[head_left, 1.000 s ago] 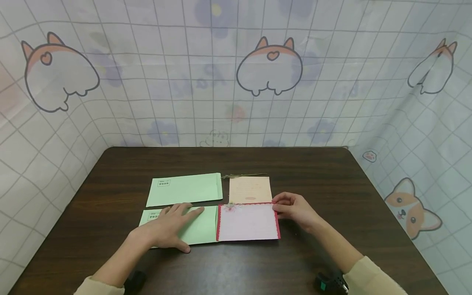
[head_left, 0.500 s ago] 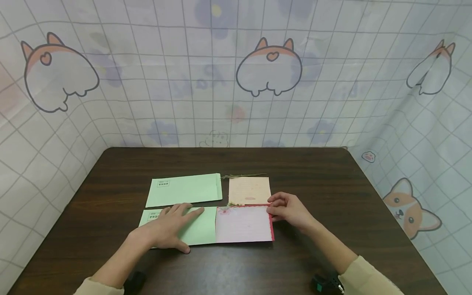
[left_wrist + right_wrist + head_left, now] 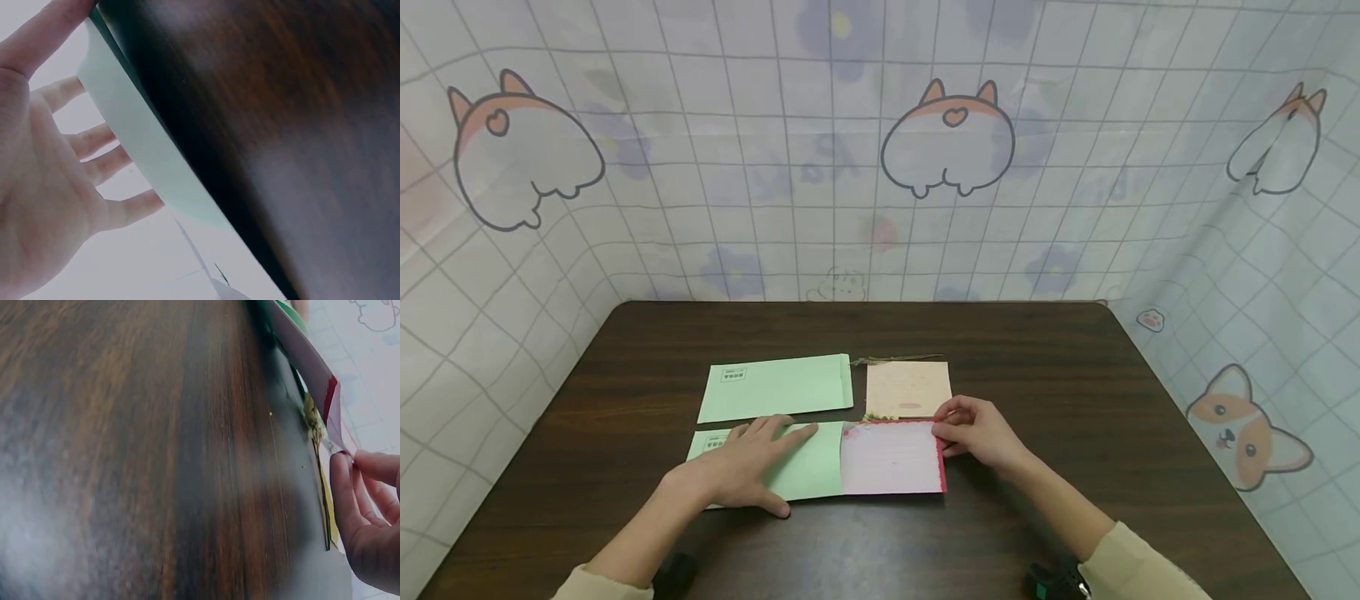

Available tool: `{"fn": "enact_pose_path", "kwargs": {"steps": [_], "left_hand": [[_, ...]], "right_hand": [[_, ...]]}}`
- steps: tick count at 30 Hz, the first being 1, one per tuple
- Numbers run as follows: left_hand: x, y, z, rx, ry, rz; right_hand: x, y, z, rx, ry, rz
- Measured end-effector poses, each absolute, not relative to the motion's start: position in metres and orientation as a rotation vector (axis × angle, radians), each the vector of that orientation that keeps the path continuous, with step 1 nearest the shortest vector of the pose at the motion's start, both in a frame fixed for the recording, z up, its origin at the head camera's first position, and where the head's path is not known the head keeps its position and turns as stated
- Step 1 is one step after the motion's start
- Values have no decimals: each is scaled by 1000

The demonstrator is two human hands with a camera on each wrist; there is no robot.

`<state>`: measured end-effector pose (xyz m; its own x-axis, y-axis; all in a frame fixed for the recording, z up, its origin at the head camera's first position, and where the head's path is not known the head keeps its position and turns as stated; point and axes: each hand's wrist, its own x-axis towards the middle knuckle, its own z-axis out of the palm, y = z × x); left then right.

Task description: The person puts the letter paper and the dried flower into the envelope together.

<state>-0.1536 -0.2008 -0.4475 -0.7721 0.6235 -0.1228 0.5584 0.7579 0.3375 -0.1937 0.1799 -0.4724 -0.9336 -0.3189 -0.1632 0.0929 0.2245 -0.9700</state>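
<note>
A white card with a red scalloped edge (image 3: 895,462) lies in front of me, its left part hidden in the near light-green envelope (image 3: 816,471). My right hand (image 3: 981,433) pinches the card's right edge near the upper corner between thumb and fingers, and in the right wrist view the pinched corner bends a little. My left hand (image 3: 737,467) rests on the near envelope with fingers spread, and the left wrist view shows the fingertips on the pale green paper (image 3: 128,125). A cream sheet of paper (image 3: 908,389) lies just behind the card.
A second light-green envelope (image 3: 775,390) lies behind the near one. A thin dried flower stem (image 3: 898,358) lies along the cream paper's back edge. Patterned curtains (image 3: 820,208) surround the dark wooden table (image 3: 1037,350) at the back and sides.
My right hand has moved left with the card, and less of the card shows outside the near envelope. The left hand has stayed in place on the envelope.
</note>
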Motion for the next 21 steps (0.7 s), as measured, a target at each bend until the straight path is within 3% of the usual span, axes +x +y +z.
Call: {"fn": "enact_pose_path", "kwargs": {"steps": [21], "left_hand": [[-155, -200, -447, 932, 2724, 410]], "right_hand": [[-192, 167, -467, -186, 2151, -1770]]}}
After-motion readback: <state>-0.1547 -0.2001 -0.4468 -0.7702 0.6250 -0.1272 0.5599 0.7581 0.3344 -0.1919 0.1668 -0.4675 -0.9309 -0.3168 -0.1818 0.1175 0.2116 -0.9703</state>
